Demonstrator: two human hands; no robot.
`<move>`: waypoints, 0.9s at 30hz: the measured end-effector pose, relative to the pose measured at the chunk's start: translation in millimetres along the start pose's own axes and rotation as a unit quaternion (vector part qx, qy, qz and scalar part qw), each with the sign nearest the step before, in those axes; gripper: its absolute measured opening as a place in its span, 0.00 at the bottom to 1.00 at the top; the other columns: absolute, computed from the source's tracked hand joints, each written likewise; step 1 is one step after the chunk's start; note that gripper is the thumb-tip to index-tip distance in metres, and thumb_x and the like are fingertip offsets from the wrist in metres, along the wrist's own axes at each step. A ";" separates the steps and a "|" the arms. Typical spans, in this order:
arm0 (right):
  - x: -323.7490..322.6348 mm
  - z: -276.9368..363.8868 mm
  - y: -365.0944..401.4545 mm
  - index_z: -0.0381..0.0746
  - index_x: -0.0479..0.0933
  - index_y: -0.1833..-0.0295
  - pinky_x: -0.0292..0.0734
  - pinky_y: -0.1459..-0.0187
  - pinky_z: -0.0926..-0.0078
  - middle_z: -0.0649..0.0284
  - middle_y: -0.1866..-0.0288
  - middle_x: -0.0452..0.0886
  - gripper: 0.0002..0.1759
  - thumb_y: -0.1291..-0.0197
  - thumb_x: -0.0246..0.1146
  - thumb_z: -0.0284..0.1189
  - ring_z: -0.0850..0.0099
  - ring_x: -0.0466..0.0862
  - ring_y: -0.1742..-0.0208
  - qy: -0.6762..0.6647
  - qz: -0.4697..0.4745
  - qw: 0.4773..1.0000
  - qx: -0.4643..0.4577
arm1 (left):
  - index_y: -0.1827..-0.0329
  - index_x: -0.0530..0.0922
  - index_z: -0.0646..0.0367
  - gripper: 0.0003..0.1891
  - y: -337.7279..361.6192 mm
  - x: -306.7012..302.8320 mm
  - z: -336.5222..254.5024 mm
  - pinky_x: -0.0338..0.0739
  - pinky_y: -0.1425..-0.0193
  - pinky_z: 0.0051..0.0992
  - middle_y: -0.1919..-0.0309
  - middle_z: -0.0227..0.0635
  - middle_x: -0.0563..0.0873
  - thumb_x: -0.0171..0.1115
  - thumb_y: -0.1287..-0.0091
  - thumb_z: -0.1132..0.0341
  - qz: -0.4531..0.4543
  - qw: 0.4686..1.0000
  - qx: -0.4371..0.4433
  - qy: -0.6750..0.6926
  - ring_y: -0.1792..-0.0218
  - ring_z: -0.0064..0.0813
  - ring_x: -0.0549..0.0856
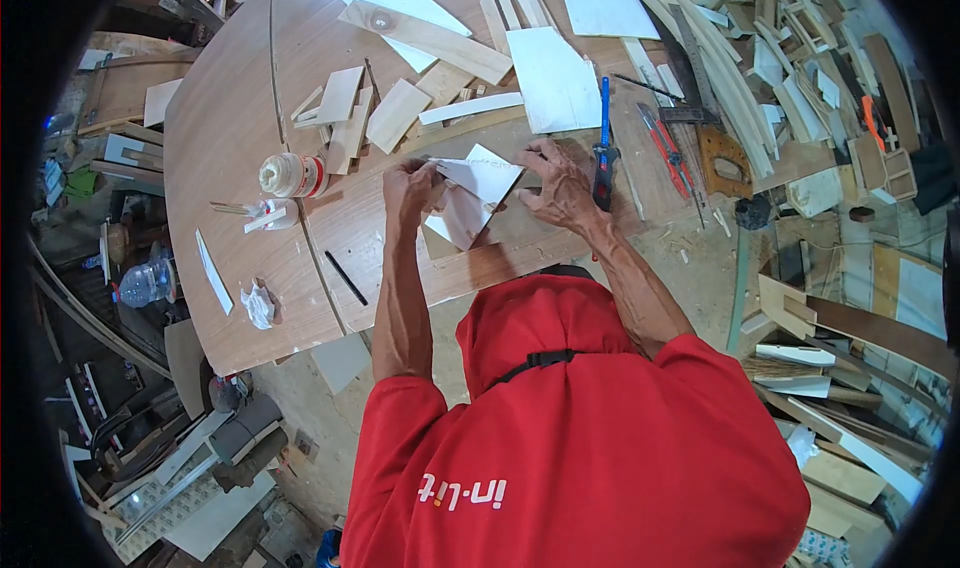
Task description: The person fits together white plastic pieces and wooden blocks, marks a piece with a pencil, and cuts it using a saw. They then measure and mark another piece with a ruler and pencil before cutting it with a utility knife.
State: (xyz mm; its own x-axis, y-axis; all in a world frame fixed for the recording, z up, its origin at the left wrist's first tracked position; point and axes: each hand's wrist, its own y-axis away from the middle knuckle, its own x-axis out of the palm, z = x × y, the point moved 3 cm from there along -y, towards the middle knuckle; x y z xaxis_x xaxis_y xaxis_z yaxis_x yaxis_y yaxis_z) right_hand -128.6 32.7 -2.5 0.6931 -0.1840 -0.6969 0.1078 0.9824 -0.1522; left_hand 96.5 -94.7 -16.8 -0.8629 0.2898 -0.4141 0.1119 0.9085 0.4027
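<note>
Small white panels (482, 180), set at angles to each other with wood edges showing, stand near the front of the wooden table. My left hand (408, 184) is closed on the upper left corner of this white panel piece. Bent around its right corner are the fingers of my right hand (560, 184), thumb and forefinger at the edge. The inner face of the piece is partly in shadow. Just right of my right hand lies a blue and black cutter-like tool (604, 153).
On the table (230, 168) are a jar with a red label (292, 175), a black pen-like stick (345, 278), crumpled white tissue (259, 306), and red-handled pliers (668, 153). A handsaw (724, 163) and several wood offcuts (398, 116) lie farther off. Scrap wood (800, 78) is heaped at the right.
</note>
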 end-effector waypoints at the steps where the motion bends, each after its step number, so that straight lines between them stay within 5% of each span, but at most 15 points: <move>1: -1.8 -0.2 -0.4 0.39 0.78 0.44 0.74 0.44 0.60 0.57 0.45 0.75 0.26 0.52 0.69 0.30 0.59 0.78 0.47 -0.003 -0.013 1.000 0.000 | 0.61 0.85 0.66 0.11 4.7 0.4 -2.0 0.78 0.62 0.26 0.70 0.38 0.87 0.65 0.38 0.66 0.001 1.000 0.001 0.000 0.70 0.29 0.85; 3: -7.5 -2.7 -2.4 0.38 0.77 0.43 0.75 0.46 0.60 0.56 0.46 0.76 0.25 0.50 0.67 0.31 0.59 0.79 0.50 -0.059 -0.011 0.997 0.040 | 0.57 0.84 0.62 0.12 27.0 -3.9 -19.7 0.78 0.58 0.32 0.63 0.39 0.87 0.65 0.42 0.66 -0.214 0.927 0.170 -0.257 0.63 0.37 0.84; 6: -16.9 -4.1 -3.0 0.36 0.76 0.42 0.77 0.52 0.65 0.54 0.49 0.77 0.24 0.47 0.64 0.29 0.63 0.81 0.57 -0.100 -0.050 0.992 0.065 | 0.54 0.82 0.59 0.16 90.6 26.1 -60.1 0.74 0.51 0.43 0.54 0.38 0.84 0.66 0.45 0.63 -0.219 0.860 0.236 -0.397 0.52 0.43 0.80; 8: -28.7 -6.9 -3.3 0.34 0.75 0.41 0.79 0.57 0.70 0.53 0.50 0.77 0.24 0.45 0.62 0.26 0.67 0.81 0.60 -0.080 -0.095 0.991 0.048 | 0.51 0.80 0.58 0.20 125.7 56.5 -67.3 0.67 0.47 0.49 0.47 0.34 0.80 0.67 0.46 0.60 -0.134 0.836 0.285 -0.448 0.46 0.41 0.75; 16: -77.0 -38.4 12.7 0.33 0.79 0.46 0.78 0.57 0.70 0.55 0.59 0.81 0.17 0.41 0.61 0.25 0.66 0.82 0.62 -0.066 -0.169 0.976 0.120 | 0.43 0.74 0.70 0.31 129.6 109.9 -42.0 0.57 0.42 0.52 0.38 0.46 0.71 0.67 0.47 0.58 -0.038 0.821 0.255 -0.510 0.38 0.41 0.66; 22: -94.3 -67.1 38.9 0.33 0.80 0.48 0.79 0.59 0.71 0.56 0.59 0.82 0.15 0.39 0.61 0.26 0.67 0.84 0.62 -0.044 -0.179 0.959 0.213 | 0.46 0.77 0.69 0.28 124.3 109.9 -40.2 0.50 0.35 0.61 0.43 0.48 0.76 0.64 0.44 0.56 -0.038 0.751 0.310 -0.582 0.37 0.43 0.69; 27: -118.9 -85.2 55.9 0.35 0.82 0.52 0.79 0.59 0.68 0.54 0.61 0.83 0.13 0.39 0.61 0.29 0.64 0.85 0.63 0.019 -0.223 0.943 0.244 | 0.56 0.80 0.67 0.18 118.3 113.5 -46.0 0.44 0.33 0.68 0.54 0.47 0.79 0.61 0.47 0.63 -0.049 0.762 0.335 -0.552 0.41 0.44 0.73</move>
State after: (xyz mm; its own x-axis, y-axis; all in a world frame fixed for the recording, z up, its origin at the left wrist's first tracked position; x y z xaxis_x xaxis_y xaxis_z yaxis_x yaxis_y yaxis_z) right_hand -265.8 106.9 12.1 0.4759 -0.5752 -0.6653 0.7052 0.7016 -0.1022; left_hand -10.9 31.9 21.4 0.0162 -0.0493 -0.9987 0.6197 0.7843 -0.0287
